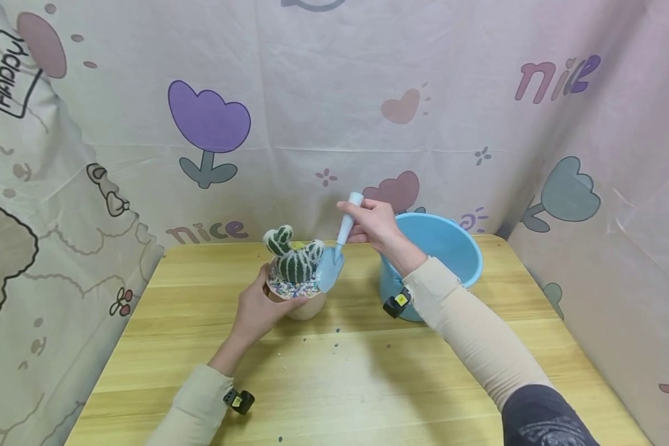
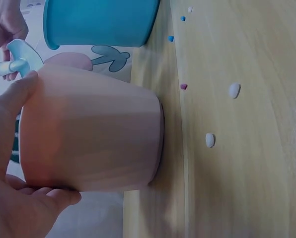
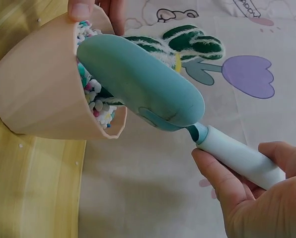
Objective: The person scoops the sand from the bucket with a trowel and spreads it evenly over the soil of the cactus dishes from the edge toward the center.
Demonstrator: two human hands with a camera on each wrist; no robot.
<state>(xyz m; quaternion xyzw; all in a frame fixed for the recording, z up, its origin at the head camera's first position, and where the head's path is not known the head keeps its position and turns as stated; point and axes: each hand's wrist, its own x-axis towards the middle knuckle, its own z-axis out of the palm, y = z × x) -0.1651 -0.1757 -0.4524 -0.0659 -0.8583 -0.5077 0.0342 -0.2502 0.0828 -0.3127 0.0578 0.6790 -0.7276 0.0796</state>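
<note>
A beige flowerpot (image 2: 93,129) stands on the table with a green and white striped cactus (image 1: 297,267) in it. Colourful pebbles (image 1: 281,288) cover the top around the plant. My left hand (image 1: 262,310) grips the pot by its rim, thumb on the near side. In my right hand (image 1: 379,226) is a small blue trowel (image 3: 143,79), held by its pale handle (image 3: 240,156). The trowel's blade lies at the pot's right rim, over the pebbles and beside the cactus. In the right wrist view the blade hides part of the plant and pebbles.
A blue bucket (image 1: 440,241) stands at the right, behind my right forearm. Several loose pebbles (image 2: 234,90) lie scattered on the wooden table (image 1: 201,347) in front of the pot. A printed cloth (image 1: 312,80) hangs along the back and sides.
</note>
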